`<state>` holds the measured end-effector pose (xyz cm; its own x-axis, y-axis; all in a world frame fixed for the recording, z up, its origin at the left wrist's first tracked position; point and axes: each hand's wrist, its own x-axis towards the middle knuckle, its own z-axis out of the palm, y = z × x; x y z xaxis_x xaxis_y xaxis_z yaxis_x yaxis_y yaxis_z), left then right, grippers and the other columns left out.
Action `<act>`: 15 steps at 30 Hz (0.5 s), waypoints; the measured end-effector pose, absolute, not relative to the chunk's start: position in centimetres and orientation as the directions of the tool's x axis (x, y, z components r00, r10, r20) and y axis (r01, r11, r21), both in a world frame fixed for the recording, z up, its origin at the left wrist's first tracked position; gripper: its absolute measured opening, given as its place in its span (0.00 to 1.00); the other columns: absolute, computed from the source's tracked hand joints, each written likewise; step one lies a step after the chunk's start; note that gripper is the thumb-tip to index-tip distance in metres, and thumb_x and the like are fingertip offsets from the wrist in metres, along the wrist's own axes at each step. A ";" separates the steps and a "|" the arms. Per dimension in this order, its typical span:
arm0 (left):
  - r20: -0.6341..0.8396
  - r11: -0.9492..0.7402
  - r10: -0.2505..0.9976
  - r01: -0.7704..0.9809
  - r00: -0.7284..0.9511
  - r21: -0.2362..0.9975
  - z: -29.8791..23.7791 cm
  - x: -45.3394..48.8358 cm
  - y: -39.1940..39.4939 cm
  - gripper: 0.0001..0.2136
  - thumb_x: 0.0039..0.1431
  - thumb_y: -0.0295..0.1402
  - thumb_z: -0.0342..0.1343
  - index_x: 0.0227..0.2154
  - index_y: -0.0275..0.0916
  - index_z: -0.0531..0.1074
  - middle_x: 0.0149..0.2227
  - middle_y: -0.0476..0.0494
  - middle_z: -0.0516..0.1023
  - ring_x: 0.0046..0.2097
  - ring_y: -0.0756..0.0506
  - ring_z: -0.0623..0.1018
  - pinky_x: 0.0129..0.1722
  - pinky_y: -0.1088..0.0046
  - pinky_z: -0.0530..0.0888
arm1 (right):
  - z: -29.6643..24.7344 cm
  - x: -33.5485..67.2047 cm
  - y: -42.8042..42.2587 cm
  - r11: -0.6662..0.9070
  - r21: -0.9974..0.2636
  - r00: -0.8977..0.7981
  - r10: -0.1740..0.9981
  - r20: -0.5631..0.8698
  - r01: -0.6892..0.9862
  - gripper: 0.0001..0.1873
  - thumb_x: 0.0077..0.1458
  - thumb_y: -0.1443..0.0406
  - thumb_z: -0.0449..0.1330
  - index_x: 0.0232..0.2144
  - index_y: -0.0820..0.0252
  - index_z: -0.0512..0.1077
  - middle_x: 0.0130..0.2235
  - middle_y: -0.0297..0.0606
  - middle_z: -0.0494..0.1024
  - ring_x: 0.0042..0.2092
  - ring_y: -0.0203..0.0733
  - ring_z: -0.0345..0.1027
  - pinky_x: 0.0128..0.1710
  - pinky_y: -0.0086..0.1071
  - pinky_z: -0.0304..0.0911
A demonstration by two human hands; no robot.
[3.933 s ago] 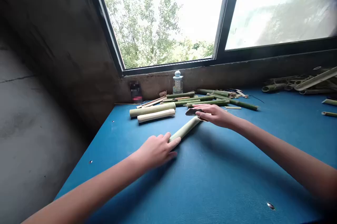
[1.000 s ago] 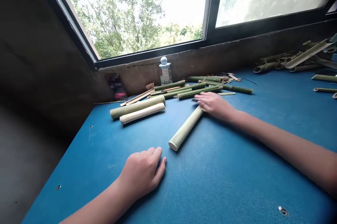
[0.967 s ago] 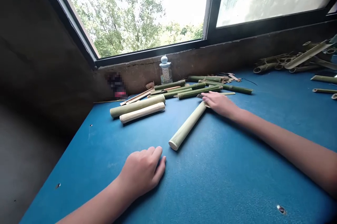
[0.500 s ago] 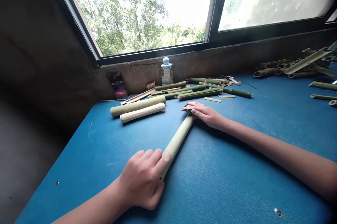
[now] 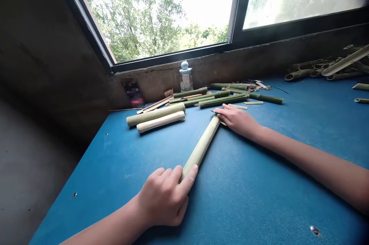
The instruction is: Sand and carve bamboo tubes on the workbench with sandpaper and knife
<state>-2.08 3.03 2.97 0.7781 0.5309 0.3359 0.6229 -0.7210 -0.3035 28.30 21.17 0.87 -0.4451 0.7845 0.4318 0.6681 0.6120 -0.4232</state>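
Note:
My left hand point(image 5: 167, 195) is wrapped round the near end of a pale green bamboo tube point(image 5: 201, 146), its thumb lying along the side. The tube points away from me across the blue table point(image 5: 248, 183). At its far end my right hand point(image 5: 236, 119) is closed over a thin folded piece that looks like sandpaper point(image 5: 213, 111), pressed against the bamboo. Only a dark corner and a pale edge of that piece show; the fingers cover the rest. Left of the tube lie a thick green bamboo tube point(image 5: 155, 115) and a peeled pale bamboo length point(image 5: 160, 122).
Several green bamboo pieces point(image 5: 221, 101) lie in a pile at the back. A lidded clear jar point(image 5: 186, 79) stands by the wall under the window. More split bamboo point(image 5: 308, 70) is heaped at the back right. Metal fasteners point(image 5: 315, 231) dot the tabletop.
My right hand has turned over the tube's far end, so less of the folded piece shows. The left thumb lies further over the tube. The view has shifted slightly.

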 end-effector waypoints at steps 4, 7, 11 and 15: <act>0.344 -0.807 0.455 0.544 0.821 -0.232 3.3 -1.6 2.7 0.25 0.54 0.29 0.44 0.56 0.27 0.65 0.26 0.45 0.71 0.20 0.44 0.65 0.18 0.65 0.58 | 0.6 26.0 18.8 0.657 -0.440 -0.520 0.754 0.402 0.612 0.22 0.69 0.58 0.47 0.59 0.56 0.70 0.61 0.42 0.72 0.67 0.55 0.56 0.66 0.55 0.54; 0.353 -0.925 0.307 0.364 0.884 -0.105 4.2 -1.0 2.0 0.18 0.63 0.28 0.42 0.53 0.29 0.66 0.25 0.47 0.71 0.22 0.46 0.68 0.21 0.67 0.61 | 1.7 23.1 14.7 0.758 -0.554 -0.729 0.588 0.349 0.346 0.20 0.69 0.59 0.48 0.56 0.54 0.72 0.59 0.36 0.75 0.67 0.46 0.56 0.68 0.45 0.51; 0.403 -0.931 0.361 0.347 0.841 0.111 5.6 -0.8 1.9 0.17 0.66 0.28 0.44 0.55 0.36 0.66 0.38 0.42 0.79 0.39 0.44 0.76 0.41 0.65 0.70 | 4.0 21.9 10.7 0.633 -0.774 -0.803 0.464 0.374 0.005 0.21 0.70 0.60 0.46 0.58 0.58 0.71 0.56 0.40 0.77 0.62 0.45 0.65 0.67 0.44 0.51; 0.130 -0.879 0.476 0.470 0.870 0.076 6.2 -1.2 3.3 0.28 0.61 0.33 0.49 0.65 0.46 0.58 0.69 0.44 0.57 0.68 0.37 0.57 0.63 0.56 0.59 | 4.9 23.6 11.8 0.615 -0.775 -0.511 0.716 0.475 0.142 0.22 0.68 0.56 0.50 0.53 0.64 0.73 0.33 0.34 0.80 0.35 0.40 0.74 0.65 0.47 0.53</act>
<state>-1.20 3.31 6.16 0.8697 0.4762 0.1296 0.4701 -0.8793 0.0764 23.62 11.78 4.94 -0.5114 0.7163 0.4747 0.1423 0.6153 -0.7753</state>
